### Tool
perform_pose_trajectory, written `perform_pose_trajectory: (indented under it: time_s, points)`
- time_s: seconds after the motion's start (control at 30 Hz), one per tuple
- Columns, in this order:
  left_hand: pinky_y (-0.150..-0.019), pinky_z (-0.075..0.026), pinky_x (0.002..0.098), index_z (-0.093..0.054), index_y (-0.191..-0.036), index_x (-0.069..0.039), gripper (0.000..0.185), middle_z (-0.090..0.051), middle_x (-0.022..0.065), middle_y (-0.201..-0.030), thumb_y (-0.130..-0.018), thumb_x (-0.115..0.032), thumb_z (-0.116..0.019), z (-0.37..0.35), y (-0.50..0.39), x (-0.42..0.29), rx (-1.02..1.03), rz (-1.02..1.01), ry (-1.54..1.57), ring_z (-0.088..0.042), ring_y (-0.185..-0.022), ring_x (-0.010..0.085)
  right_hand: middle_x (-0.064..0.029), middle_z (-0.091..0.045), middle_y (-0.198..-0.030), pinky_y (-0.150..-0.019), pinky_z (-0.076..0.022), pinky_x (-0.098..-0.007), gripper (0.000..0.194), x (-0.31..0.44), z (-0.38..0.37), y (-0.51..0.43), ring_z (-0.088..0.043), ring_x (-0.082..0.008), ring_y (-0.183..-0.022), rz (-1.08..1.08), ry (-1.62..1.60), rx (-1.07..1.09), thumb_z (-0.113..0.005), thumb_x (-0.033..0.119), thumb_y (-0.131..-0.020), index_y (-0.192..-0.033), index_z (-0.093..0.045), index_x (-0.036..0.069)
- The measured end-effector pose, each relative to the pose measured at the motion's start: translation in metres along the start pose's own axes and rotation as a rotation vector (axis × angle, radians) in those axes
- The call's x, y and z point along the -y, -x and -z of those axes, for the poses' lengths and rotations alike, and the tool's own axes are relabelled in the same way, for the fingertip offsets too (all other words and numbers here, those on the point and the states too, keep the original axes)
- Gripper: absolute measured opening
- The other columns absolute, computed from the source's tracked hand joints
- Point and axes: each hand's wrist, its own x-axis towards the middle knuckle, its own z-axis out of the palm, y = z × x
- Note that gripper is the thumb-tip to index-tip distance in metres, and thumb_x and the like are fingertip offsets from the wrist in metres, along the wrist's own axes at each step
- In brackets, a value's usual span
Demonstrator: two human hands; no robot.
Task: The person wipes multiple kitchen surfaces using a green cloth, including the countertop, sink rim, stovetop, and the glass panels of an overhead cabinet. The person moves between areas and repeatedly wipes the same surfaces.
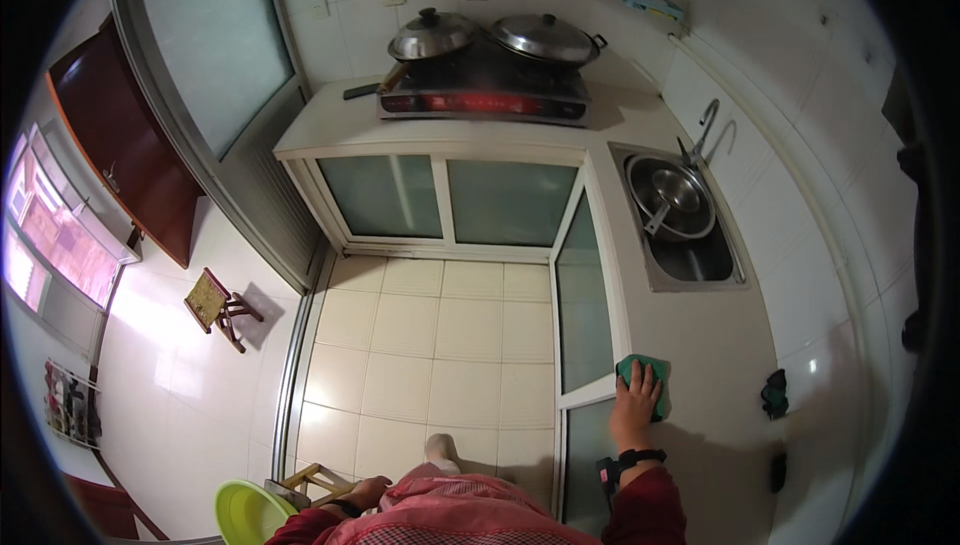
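Note:
My right hand point(637, 402) lies with spread fingers on a green cloth point(654, 374), pressing it flat at the front edge of the pale countertop point(705, 335). Further along the counter, a steel sink point(694, 260) holds a metal bowl point(637, 207) with a smaller handled pan or ladle in it. My left hand point(367, 491) rests low beside the pink apron point(465, 507), near a wooden stool point(311, 476) and a yellow-green basin point(251, 511); nothing is seen in its fingers, which are partly curled.
A gas stove point(480, 102) carries two lidded pans point(431, 35). A curved faucet point(705, 129) stands behind the sink. A dark crumpled item point(775, 393) lies by the wall. Glass-fronted cabinets point(510, 196) border the tiled floor point(435, 327). A folding stool point(217, 305) stands beyond the door track.

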Motion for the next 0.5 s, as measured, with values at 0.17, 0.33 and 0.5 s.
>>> perform_pose_trajectory:
  time_s: [0.17,0.33,0.5]
  points:
    - [-0.096,-0.046,0.0383,-0.057,-0.120,-0.005,0.048,-0.057,0.0193,-0.123,-0.082,-0.035,-0.060,0.039,-0.012,0.007,0.021,0.074,0.033,-0.056,-0.113,0.0333,-0.0106,-0.032,-0.145,-0.110,-0.0193,-0.0565,0.026,0.002,-0.029,-0.056,-0.025,-0.0358,-0.135,-0.095,0.058,0.029,-0.049,0.013,-0.091,-0.112,-0.065,0.009]
    - [-0.097,-0.045,0.0388,-0.056,-0.123,-0.007,0.048,-0.056,0.0187,-0.124,-0.083,-0.034,-0.058,0.066,-0.027,0.050,-0.052,0.173,0.020,-0.055,-0.114,0.0329,-0.0092,-0.030,-0.146,-0.109,-0.0206,-0.0550,0.026,0.003,-0.045,-0.079,-0.025,-0.0348,-0.135,-0.142,0.081,-0.015,-0.048,0.014,-0.093,-0.112,-0.065,0.011]
    - [-0.096,-0.045,0.0390,-0.058,-0.119,-0.003,0.050,-0.060,0.0216,-0.117,-0.086,-0.040,-0.055,0.091,-0.044,0.093,-0.172,0.059,-0.029,-0.056,-0.112,0.0347,-0.0096,-0.031,-0.144,-0.110,-0.0215,-0.0533,0.025,0.009,-0.043,-0.081,-0.025,-0.0338,-0.134,-0.166,0.102,0.015,-0.047,0.012,-0.093,-0.111,-0.065,0.011]
